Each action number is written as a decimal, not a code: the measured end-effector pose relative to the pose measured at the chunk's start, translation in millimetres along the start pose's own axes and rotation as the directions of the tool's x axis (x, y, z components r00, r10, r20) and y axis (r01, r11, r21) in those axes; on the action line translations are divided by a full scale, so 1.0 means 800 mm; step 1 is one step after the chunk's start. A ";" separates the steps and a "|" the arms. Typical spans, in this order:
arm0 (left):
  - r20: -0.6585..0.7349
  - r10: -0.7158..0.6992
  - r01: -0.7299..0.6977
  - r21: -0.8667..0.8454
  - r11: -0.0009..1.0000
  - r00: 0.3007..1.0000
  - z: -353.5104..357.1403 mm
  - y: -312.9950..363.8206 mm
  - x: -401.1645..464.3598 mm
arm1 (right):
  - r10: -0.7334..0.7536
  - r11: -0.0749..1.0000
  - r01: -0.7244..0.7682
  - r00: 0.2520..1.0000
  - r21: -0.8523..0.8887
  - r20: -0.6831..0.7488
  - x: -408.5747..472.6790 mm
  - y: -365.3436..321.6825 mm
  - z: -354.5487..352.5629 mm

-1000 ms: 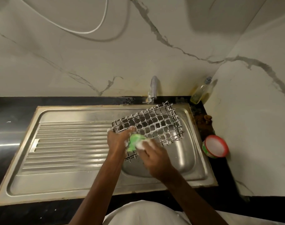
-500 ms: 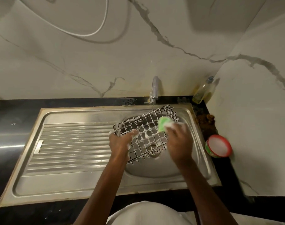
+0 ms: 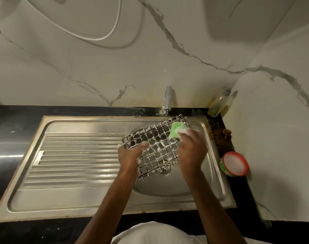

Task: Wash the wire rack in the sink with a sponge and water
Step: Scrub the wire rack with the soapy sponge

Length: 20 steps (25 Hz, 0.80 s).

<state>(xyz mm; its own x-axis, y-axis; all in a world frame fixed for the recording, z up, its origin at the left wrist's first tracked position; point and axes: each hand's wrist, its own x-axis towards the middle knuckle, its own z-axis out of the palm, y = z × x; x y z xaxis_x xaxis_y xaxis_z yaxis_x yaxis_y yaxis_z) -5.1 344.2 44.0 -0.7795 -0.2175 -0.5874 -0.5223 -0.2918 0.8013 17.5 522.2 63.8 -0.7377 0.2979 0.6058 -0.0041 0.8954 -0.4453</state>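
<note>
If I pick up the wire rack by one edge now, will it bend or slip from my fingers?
The wire rack probably stays stiff: its metal grid looks flat and straight though the left hand holds only one edge. It may be slippery, since white foam coats the wires and both hands. It seems light for its size, being mostly open squares.

arms bare, no sleeves | white garment (image 3: 150, 233) | suds on hands

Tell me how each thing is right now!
Rack: soapy, tilted over the sink.
Sponge: green, foamy, on the rack's far corner.
Left hand: grips the rack's edge.
Right hand: holds the sponge.
Tap: thin trickle.
Tub: open.
</note>
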 end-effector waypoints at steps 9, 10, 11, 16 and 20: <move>-0.022 -0.033 0.033 0.004 0.999 0.999 -0.011 -0.017 0.022 | -0.005 0.984 -0.006 0.998 -0.178 -0.062 0.016 0.008 -0.012; -0.008 -0.040 0.040 0.003 0.999 0.999 -0.007 -0.012 0.014 | -0.036 0.989 0.029 0.998 -0.144 -0.043 0.001 -0.013 -0.006; 0.022 -0.033 0.033 -0.012 0.999 0.999 -0.002 -0.003 0.002 | -0.146 0.985 0.146 0.989 -0.094 0.010 -0.025 -0.038 0.002; 0.009 -0.006 0.005 0.029 1.000 1.000 -0.001 0.001 0.003 | -0.258 0.946 0.262 0.965 -0.190 0.049 -0.002 0.008 -0.008; -0.009 0.013 -0.012 0.071 0.997 1.000 0.003 0.003 0.000 | -0.016 0.993 0.012 0.999 -0.117 -0.034 -0.003 -0.010 -0.003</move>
<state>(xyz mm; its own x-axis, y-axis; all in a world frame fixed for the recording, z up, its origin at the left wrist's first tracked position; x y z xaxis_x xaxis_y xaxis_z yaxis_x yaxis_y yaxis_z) -7.2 345.4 46.6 -0.7832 -0.2296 -0.5778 -0.5358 -0.2222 0.8146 20.4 514.8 67.6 -0.7145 0.2943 0.6347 0.0661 0.9316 -0.3575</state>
